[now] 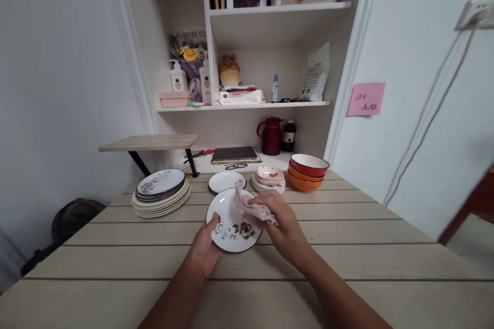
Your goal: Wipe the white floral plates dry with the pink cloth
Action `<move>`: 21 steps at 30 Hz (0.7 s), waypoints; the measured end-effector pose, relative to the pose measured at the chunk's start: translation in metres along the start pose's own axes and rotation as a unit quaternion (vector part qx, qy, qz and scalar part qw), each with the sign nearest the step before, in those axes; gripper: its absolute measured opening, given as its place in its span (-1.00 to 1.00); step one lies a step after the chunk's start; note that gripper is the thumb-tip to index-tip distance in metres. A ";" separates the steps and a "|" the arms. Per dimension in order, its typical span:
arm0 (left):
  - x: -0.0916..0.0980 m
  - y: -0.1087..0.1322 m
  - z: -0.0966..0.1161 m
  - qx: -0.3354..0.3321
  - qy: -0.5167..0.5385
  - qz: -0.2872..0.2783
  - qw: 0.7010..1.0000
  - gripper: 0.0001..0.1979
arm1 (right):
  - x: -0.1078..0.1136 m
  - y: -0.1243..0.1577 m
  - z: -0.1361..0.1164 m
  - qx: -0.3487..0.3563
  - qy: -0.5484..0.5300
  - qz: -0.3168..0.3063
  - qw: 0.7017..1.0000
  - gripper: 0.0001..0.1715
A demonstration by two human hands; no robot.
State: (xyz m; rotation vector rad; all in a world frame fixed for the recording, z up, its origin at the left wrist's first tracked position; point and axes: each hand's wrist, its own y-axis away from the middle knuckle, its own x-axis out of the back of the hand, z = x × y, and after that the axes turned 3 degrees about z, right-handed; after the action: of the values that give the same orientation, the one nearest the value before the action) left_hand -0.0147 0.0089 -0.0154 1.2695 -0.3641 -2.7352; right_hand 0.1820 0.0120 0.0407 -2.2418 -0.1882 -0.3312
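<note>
A white plate with a dark rim and brown flower pattern lies at the middle of the wooden slat table. My left hand grips the plate's near left edge, thumb on the rim. My right hand holds a crumpled pink cloth and presses it onto the plate's upper right part.
A stack of patterned plates sits at the left. Behind are a single small plate, a pile of small dishes and stacked red and orange bowls. Shelves with bottles, a red jug and a tablet stand at the back.
</note>
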 end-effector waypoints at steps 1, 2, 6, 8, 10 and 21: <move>0.000 0.000 -0.001 0.003 -0.003 -0.007 1.000 -0.55 | -0.002 0.000 0.000 -0.001 0.023 -0.028 0.999 -0.56; -0.001 0.001 -0.001 0.006 -0.007 -0.017 1.000 -0.56 | -0.004 0.000 0.001 -0.012 0.040 -0.046 0.998 -0.49; -0.007 0.006 -0.002 0.015 -0.027 -0.062 0.998 -0.59 | -0.012 0.002 0.010 -0.041 0.134 -0.097 0.985 -0.33; -0.010 0.010 -0.002 0.009 -0.035 -0.063 0.997 -0.61 | -0.013 0.005 0.014 -0.040 0.177 -0.143 0.973 -0.34; -0.011 0.012 -0.002 0.009 -0.034 -0.060 0.998 -0.63 | -0.013 0.008 0.015 -0.036 0.182 -0.198 0.962 -0.29; -0.010 0.011 -0.002 0.012 -0.031 -0.041 0.999 -0.56 | -0.007 0.005 0.021 -0.136 0.213 -0.097 0.963 -0.50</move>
State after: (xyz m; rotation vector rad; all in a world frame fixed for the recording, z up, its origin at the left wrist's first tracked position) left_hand -0.0065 0.0003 -0.0062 1.2337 -0.3609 -2.8527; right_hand 0.1801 0.0249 0.0226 -2.3594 -0.1376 -0.9842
